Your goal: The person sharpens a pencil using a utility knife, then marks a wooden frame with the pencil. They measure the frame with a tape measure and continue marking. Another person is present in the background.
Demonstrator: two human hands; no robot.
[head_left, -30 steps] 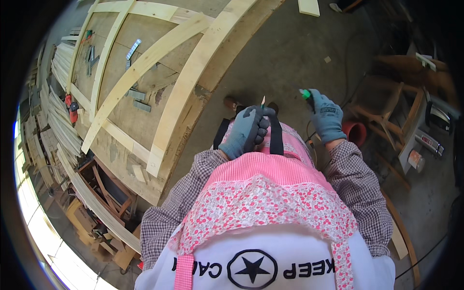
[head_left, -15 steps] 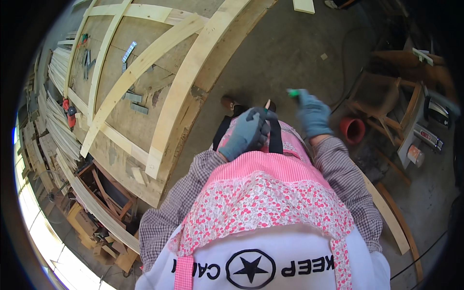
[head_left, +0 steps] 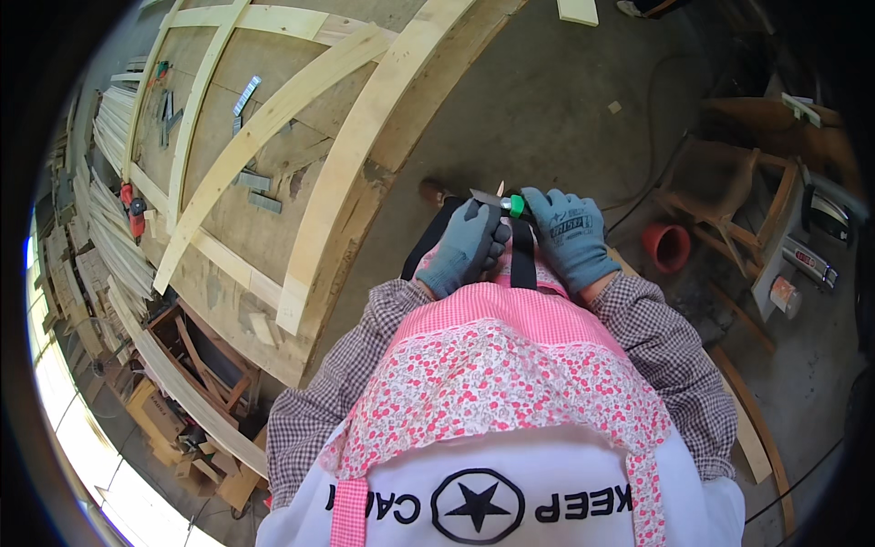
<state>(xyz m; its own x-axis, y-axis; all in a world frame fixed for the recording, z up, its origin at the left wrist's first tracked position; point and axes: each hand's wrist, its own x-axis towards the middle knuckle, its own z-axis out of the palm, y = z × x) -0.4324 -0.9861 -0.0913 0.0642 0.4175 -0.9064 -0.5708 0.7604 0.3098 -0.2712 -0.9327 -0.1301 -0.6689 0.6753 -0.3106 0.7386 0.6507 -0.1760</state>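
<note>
My left hand (head_left: 458, 244), in a grey-blue work glove, is closed round a pencil (head_left: 500, 188) in front of my apron. Only the pencil's tan pointed end shows above the fingers; the rest is hidden. My right hand (head_left: 571, 235), gloved alike, grips a knife with a green handle (head_left: 517, 206). Its grey blade (head_left: 486, 196) points left, crossing at the pencil just beyond my left thumb. Whether the edge touches the wood I cannot tell.
Left of me stands a large worktable (head_left: 365, 196) bearing a curved wooden frame (head_left: 351, 141) and several strips of staples (head_left: 264, 202). A red nail gun (head_left: 135, 219) lies at its far side. To the right are a red bucket (head_left: 666, 247) and a wooden chair frame (head_left: 729, 196).
My right hand has come left and nearer with the green knife, bringing its blade to the pencil. My left hand has turned slightly, its thumb now up beside the blade.
</note>
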